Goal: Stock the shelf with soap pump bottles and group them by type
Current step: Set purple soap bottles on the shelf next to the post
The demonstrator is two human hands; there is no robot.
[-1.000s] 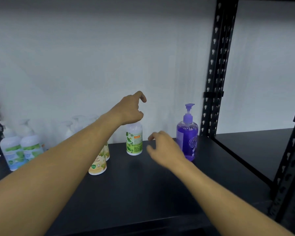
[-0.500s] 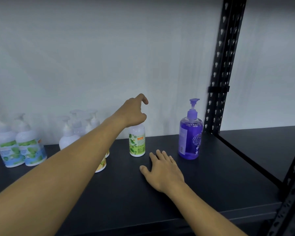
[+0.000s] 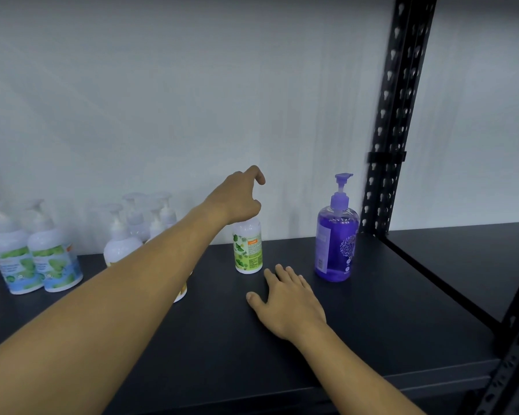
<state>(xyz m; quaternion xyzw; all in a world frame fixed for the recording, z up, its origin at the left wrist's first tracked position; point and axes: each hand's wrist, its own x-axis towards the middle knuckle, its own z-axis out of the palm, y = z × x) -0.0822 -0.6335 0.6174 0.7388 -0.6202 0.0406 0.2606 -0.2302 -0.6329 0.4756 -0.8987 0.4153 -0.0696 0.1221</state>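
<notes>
A small white pump bottle with a green leaf label [image 3: 247, 250] stands upright at the back middle of the black shelf [image 3: 372, 324]. My left hand [image 3: 237, 199] is curled over its top and hides the pump; it appears to grip it there. My right hand [image 3: 288, 304] lies flat on the shelf, fingers spread, holding nothing, just in front of that bottle. A taller purple pump bottle [image 3: 336, 247] stands alone to the right, a little beyond my right fingertips.
Two white bottles with blue-green labels [image 3: 33, 259] stand at the far left. A cluster of white pump bottles [image 3: 120, 241] sits behind my left forearm, with a yellow-labelled one [image 3: 182, 290] partly hidden. A black perforated post [image 3: 396, 115] divides off the neighbouring shelf bay [image 3: 477, 259].
My right hand dropped from beside the purple bottle and settled flat on the shelf. My left hand stayed on the green-label bottle's top. The view shifted slightly.
</notes>
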